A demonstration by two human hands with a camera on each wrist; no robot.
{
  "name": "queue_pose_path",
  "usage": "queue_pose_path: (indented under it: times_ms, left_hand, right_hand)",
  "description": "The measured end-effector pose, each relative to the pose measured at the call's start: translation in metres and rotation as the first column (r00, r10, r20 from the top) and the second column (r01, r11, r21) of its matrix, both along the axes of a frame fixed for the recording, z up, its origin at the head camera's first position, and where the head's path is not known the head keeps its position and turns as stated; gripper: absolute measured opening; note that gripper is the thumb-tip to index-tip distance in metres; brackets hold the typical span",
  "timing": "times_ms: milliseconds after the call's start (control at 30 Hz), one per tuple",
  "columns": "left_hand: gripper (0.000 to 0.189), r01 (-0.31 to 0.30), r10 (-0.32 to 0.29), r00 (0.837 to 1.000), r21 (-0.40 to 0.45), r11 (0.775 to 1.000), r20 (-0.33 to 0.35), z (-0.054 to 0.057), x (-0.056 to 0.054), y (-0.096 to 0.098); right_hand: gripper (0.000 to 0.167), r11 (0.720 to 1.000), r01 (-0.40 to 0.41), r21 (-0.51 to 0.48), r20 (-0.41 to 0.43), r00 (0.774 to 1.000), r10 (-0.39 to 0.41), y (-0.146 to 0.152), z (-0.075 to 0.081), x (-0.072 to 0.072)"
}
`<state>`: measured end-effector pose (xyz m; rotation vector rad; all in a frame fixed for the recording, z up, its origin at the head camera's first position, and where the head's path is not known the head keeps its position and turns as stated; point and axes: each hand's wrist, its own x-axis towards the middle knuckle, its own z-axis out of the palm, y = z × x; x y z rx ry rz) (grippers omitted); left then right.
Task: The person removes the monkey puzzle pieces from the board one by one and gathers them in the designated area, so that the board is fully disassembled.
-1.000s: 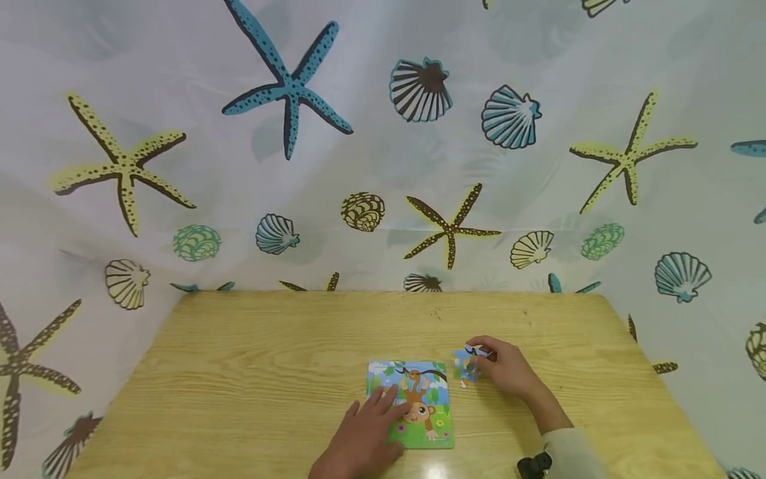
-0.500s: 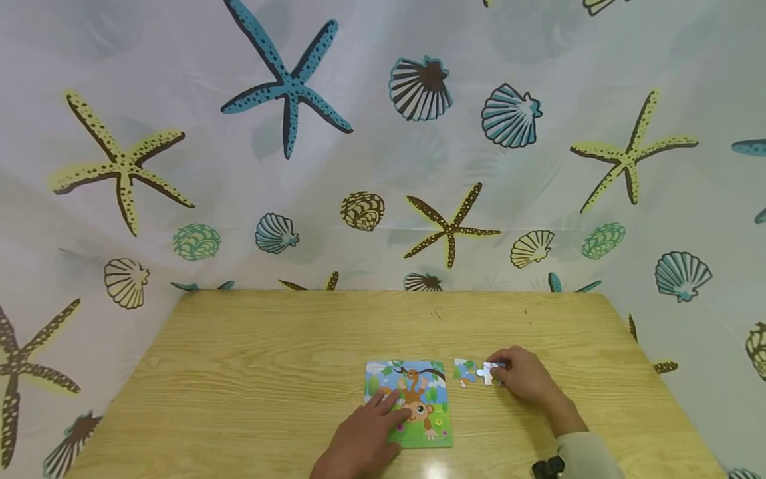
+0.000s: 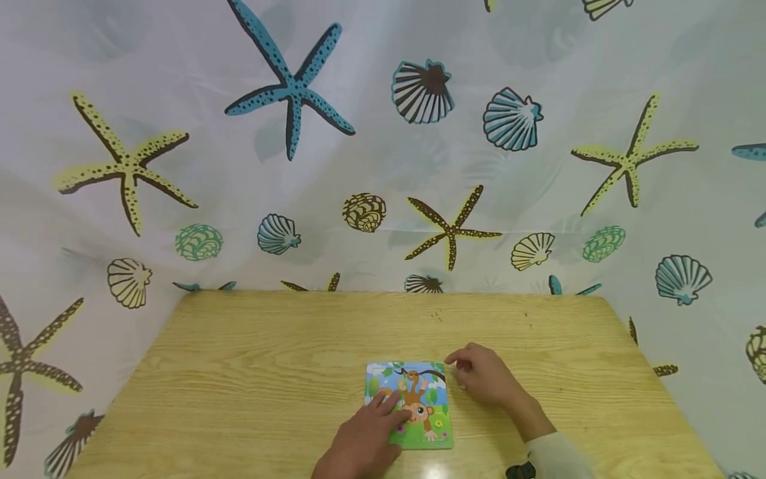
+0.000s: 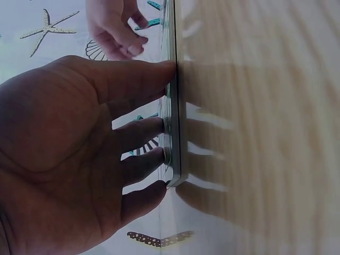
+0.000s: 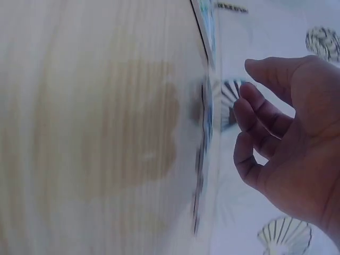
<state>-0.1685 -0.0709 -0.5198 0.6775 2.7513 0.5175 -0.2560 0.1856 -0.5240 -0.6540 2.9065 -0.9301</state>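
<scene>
A square picture puzzle (image 3: 439, 409) with a hanging monkey lies on the wooden table. My left hand (image 3: 368, 432) rests on its left part, fingers spread; in the left wrist view the thumb and fingertips of the left hand (image 4: 69, 138) touch the puzzle board (image 4: 174, 133) along its edge. At the puzzle's upper right corner is my right hand (image 3: 487, 376), with bent fingers. The right wrist view shows this hand (image 5: 297, 127) holding nothing, its fingertips apart from the loose puzzle pieces (image 5: 207, 119) on the table. In the head view the hand hides these pieces.
The wooden table (image 3: 269, 359) reaches back to a pale curtain (image 3: 371, 153) printed with starfish and shells, which also hangs at both sides. A dark wrist device (image 3: 520, 471) sits at the right sleeve (image 3: 556, 456).
My right hand has let go of a blue jigsaw piece and moved left, to the puzzle's upper right corner, covering the loose pieces. The left hand has stayed in place on the puzzle.
</scene>
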Motion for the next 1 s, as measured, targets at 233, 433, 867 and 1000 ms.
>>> queue_pose_path:
  times_ms: [233,433,867,1000]
  left_hand:
    - [0.05,0.007,-0.007,1.0,0.0,1.0,-0.019,0.002,-0.001,-0.001]
    - [0.051,0.001,0.0,1.0,0.001,1.0,-0.031,0.004,-0.002,-0.001]
    - [0.052,-0.015,0.014,1.0,0.047,0.999,0.005,0.001,-0.003,0.0]
    - [0.052,-0.016,0.016,1.0,0.032,0.999,0.01,0.0,-0.002,0.002]
  right_hand:
    - [0.025,0.982,-0.147,0.119,0.044,0.989,0.142,-0.034,-0.004,0.0]
    - [0.023,0.973,-0.155,0.17,0.009,0.988,0.156,-0.044,-0.006,-0.002]
    - [0.003,0.983,-0.119,0.141,0.096,0.99,0.106,-0.054,-0.003,-0.002]
    - [0.002,0.98,-0.132,0.147,0.143,0.983,0.111,-0.053,-0.004,0.0]
